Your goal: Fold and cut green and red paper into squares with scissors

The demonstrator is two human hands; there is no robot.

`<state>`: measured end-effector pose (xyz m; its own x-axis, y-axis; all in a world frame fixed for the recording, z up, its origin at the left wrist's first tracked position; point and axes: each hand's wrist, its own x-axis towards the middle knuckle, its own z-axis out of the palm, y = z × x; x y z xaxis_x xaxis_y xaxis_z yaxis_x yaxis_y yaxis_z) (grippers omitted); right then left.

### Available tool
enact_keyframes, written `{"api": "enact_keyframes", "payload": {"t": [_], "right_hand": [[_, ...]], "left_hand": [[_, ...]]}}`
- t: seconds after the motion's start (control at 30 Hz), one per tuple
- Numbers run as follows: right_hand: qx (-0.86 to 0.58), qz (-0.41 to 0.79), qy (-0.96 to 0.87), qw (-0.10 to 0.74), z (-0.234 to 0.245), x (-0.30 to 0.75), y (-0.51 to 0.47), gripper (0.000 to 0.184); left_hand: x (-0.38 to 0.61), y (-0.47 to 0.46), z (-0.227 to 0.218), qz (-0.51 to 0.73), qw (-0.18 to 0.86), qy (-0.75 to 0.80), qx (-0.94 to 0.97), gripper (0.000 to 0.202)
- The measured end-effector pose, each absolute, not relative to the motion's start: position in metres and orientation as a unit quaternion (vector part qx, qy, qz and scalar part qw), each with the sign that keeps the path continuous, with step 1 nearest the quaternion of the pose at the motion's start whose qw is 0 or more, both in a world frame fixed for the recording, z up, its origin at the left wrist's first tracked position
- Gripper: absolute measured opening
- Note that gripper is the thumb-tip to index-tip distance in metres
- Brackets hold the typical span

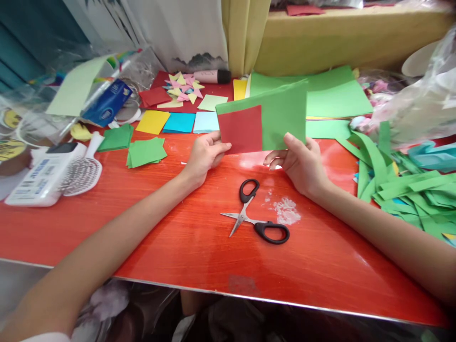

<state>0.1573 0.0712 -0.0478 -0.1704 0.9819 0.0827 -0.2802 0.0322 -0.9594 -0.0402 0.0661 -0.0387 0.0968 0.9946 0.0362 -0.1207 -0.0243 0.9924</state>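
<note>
My left hand [204, 154] pinches the lower left corner of a red paper square [240, 129], which lies against a larger green paper sheet [285, 114]. My right hand [297, 159] holds the bottom edge of that green sheet, so both papers stand tilted up above the red table [178, 251]. Black-handled scissors [256, 213] lie open on the table just in front of my hands, touched by neither.
Green paper strips [402, 190] pile at the right. Small green squares [144, 152], yellow [153, 121] and blue squares [179, 122] and folded paper stars [183, 88] lie at the back left. A white hairbrush [83, 171] and a white device [41, 173] sit at the left edge.
</note>
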Motion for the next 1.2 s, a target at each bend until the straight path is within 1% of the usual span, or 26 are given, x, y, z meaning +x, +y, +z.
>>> {"api": "enact_keyframes", "payload": {"t": [0.1, 0.2, 0.37, 0.47, 0.57, 0.63, 0.77, 0.87, 1.2], "right_hand": [[-0.356, 0.625, -0.454, 0.525, -0.046, 0.16, 0.073, 0.03], [-0.362, 0.645, -0.438, 0.511, -0.045, 0.164, 0.077, 0.028], [-0.357, 0.65, -0.493, 0.455, -0.048, 0.159, 0.073, 0.032], [-0.376, 0.64, -0.515, 0.429, -0.052, 0.153, 0.067, 0.029], [-0.388, 0.63, -0.502, 0.448, -0.055, 0.152, 0.066, 0.019], [-0.387, 0.625, -0.496, 0.461, -0.056, 0.152, 0.067, 0.016], [-0.379, 0.624, -0.504, 0.461, -0.055, 0.153, 0.068, 0.015], [-0.375, 0.626, -0.511, 0.454, -0.053, 0.152, 0.067, 0.014], [-0.376, 0.629, -0.513, 0.447, -0.053, 0.153, 0.068, 0.008]], "left_hand": [[-0.039, 0.065, -0.039, 0.501, 0.563, 0.429, 0.499, 0.011], [-0.041, 0.066, -0.041, 0.503, 0.563, 0.426, 0.498, 0.007], [-0.041, 0.066, -0.04, 0.499, 0.571, 0.418, 0.5, 0.01], [-0.038, 0.064, -0.039, 0.485, 0.572, 0.427, 0.506, 0.008], [-0.033, 0.062, -0.04, 0.467, 0.566, 0.438, 0.519, 0.007], [-0.031, 0.061, -0.04, 0.451, 0.555, 0.445, 0.54, 0.009], [-0.031, 0.06, -0.042, 0.422, 0.529, 0.448, 0.584, 0.014], [-0.033, 0.06, -0.043, 0.414, 0.528, 0.441, 0.596, 0.017], [-0.033, 0.061, -0.044, 0.422, 0.532, 0.433, 0.593, 0.017]]}}
